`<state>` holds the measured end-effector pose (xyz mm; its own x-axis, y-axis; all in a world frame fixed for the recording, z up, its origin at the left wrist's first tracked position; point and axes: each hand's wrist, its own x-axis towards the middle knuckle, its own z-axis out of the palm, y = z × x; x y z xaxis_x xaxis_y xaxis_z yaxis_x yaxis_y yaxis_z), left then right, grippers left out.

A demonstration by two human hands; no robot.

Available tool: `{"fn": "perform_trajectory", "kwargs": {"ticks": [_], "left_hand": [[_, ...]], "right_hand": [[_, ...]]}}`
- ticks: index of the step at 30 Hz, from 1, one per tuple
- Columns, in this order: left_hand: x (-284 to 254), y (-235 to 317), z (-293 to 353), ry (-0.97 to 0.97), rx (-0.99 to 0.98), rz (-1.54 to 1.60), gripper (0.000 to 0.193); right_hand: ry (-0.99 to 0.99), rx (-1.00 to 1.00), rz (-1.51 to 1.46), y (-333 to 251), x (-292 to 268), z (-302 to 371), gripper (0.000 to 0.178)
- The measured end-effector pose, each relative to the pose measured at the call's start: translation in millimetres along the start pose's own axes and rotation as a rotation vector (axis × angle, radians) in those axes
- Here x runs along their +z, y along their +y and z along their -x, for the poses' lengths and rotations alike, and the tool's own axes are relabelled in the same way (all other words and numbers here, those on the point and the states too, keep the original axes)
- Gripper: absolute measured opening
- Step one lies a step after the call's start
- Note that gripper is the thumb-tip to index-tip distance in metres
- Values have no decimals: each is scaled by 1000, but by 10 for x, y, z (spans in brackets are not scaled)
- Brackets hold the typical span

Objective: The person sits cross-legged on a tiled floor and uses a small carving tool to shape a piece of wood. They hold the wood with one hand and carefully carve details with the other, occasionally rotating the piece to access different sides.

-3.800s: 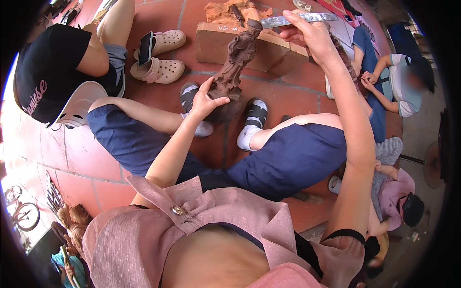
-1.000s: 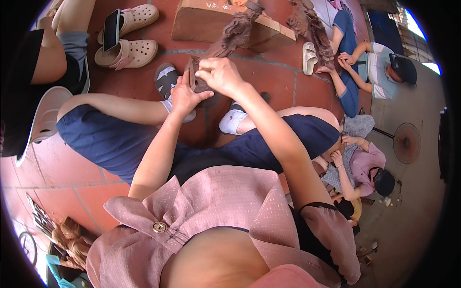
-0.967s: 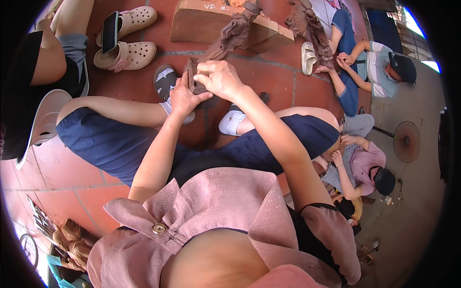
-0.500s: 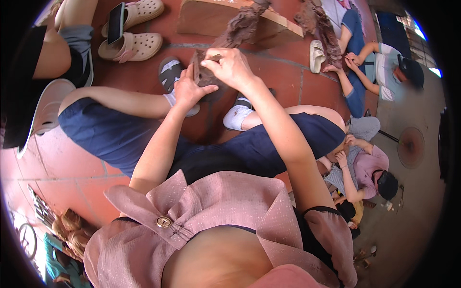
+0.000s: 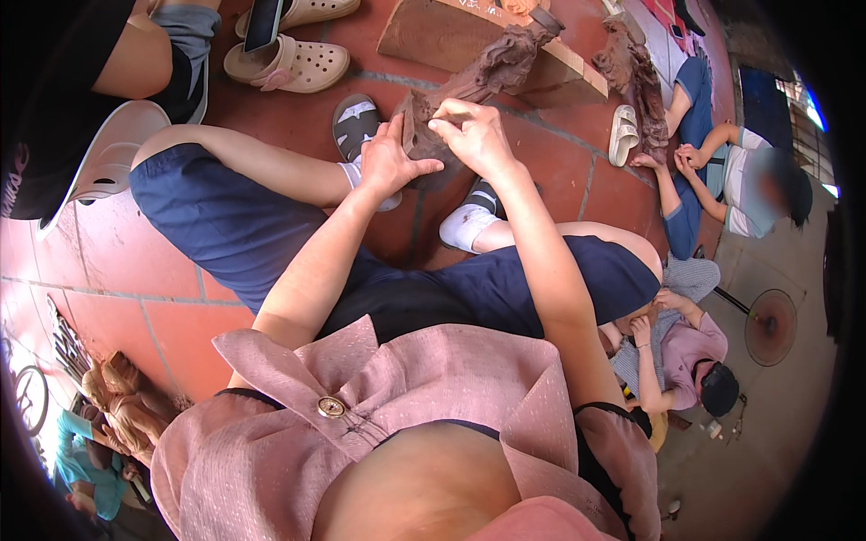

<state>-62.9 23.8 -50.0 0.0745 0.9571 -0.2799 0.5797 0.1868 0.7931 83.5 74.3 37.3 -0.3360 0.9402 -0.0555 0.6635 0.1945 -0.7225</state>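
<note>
A dark brown carved wood piece point(image 5: 492, 70), rough and gnarled, slants away from me on the floor between my feet. My left hand point(image 5: 394, 162) grips its near end, fingers along the left side and thumb stretched across the near side. Over the top of that end, my right hand point(image 5: 475, 137) is closed in a pinch, fingertips at the wood's surface. Whatever is between those fingertips is too small to make out. The wood's far end reaches past a pale-sided wooden block point(image 5: 442, 41).
Light clogs point(image 5: 298, 68) lie at the far left, a phone point(image 5: 262, 22) on one. Another gnarled wood piece point(image 5: 636, 81) lies at the far right by a seated person point(image 5: 735, 176). A person in pink point(image 5: 690, 352) sits nearer on the right. A white plastic chair point(image 5: 122, 135) is at left.
The whole view has shifted, so the scene sits farther right and slightly lower. My right fingertips have moved a little rightward over the wood; my left hand keeps its hold.
</note>
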Motion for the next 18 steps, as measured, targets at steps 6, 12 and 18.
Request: {"fn": "perform_trajectory", "kwargs": {"ticks": [6,12,18], "left_hand": [[14,-8,3,36,6,-26,108],[26,-22,-7,34,26,-28,109],[7,-10,-13,20,15,-17,107]], "right_hand": [[-94,117,-87,-105,-180,-12,9],[-120,37,-123,-120,-114,33,10],[-62,-21,41,-148,-95,13,11]]}}
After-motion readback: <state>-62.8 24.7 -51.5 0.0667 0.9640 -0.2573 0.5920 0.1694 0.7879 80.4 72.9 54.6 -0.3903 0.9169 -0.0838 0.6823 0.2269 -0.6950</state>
